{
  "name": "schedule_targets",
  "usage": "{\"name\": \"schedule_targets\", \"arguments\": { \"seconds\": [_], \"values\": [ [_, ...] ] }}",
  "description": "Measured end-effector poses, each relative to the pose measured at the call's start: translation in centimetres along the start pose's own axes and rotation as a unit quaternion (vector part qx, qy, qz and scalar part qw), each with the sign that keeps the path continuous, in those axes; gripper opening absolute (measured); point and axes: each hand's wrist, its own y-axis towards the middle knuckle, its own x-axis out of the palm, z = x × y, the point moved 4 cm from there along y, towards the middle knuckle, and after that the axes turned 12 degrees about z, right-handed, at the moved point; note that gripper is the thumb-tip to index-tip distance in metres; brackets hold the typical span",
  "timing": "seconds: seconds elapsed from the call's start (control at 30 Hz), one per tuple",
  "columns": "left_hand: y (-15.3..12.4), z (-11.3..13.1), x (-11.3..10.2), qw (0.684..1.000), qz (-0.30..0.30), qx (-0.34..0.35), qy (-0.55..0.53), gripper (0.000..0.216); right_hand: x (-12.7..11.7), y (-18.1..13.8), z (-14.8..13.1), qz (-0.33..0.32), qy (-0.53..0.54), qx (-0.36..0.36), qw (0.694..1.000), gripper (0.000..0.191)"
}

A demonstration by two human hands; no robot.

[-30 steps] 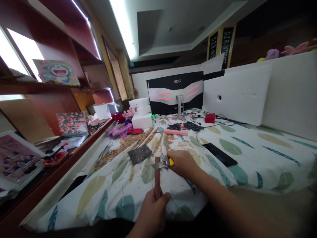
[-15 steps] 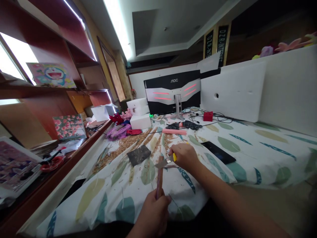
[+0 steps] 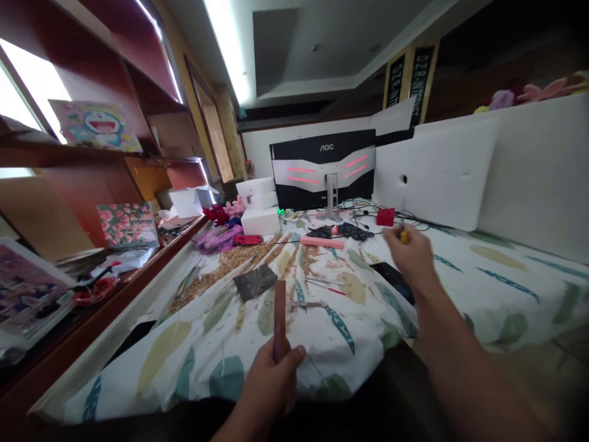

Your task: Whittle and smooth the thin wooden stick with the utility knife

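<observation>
My left hand (image 3: pixel 271 374) is clamped round a wooden stick (image 3: pixel 279 316) over the leaf-print cloth (image 3: pixel 317 344); my right hand (image 3: pixel 415 258) is closed on a yellow tool (image 3: pixel 404 237), well clear of the wood — a trimming step, I judge, shavings (image 3: pixel 242 260) strewn beyond — and a cut would call for a steady stick and the tool brought over

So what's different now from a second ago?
The right hand has carried the yellow-handled knife away from the wooden stick, to the right and higher in the picture. Nothing was let go or newly grasped. The left hand still holds the stick; the dark sheet and pink bar stayed put.
</observation>
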Motion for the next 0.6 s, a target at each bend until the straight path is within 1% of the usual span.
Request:
{"name": "schedule_targets", "arguments": {
  "seconds": [0.03, 0.1, 0.17, 0.2, 0.27, 0.37, 0.47, 0.6],
  "values": [
    [0.1, 0.2, 0.0, 1.000, 0.010, 0.010, -0.001, 0.043, 0.8, -1.4, -1.4, -0.064, 0.062, -0.013, 0.996, 0.028],
    [0.2, 0.4, 0.0, 1.000, 0.023, 0.021, 0.001, 0.045, 2.7, -5.2, -5.0, -0.200, 0.129, -0.056, 0.970, 0.027],
    [-0.1, 0.5, 0.0, 0.999, 0.024, 0.028, -0.002, 0.047, 3.9, -9.2, -8.7, -0.282, 0.154, -0.127, 0.938, 0.031],
    [-0.3, 0.6, 0.0, 0.999, 0.026, 0.032, 0.001, 0.047, 4.2, -10.9, -10.1, -0.304, 0.154, -0.161, 0.926, 0.031],
    [-0.8, 0.8, 0.1, 0.999, 0.027, 0.036, 0.008, 0.048, 4.3, -13.4, -12.1, -0.311, 0.132, -0.224, 0.914, 0.030],
    [-1.2, 0.6, 0.4, 0.999, 0.015, 0.031, 0.019, 0.049, 3.9, -15.2, -13.2, -0.292, 0.092, -0.280, 0.910, 0.027],
    [-1.1, 0.3, 0.7, 0.999, 0.005, 0.031, 0.028, 0.052, 3.7, -15.5, -13.1, -0.265, 0.077, -0.297, 0.914, 0.027],
    [-0.9, 0.0, 0.9, 0.997, 0.019, 0.056, 0.045, 0.053, 3.7, -15.3, -12.8, -0.191, 0.100, -0.327, 0.920, 0.030]
  ]
}}
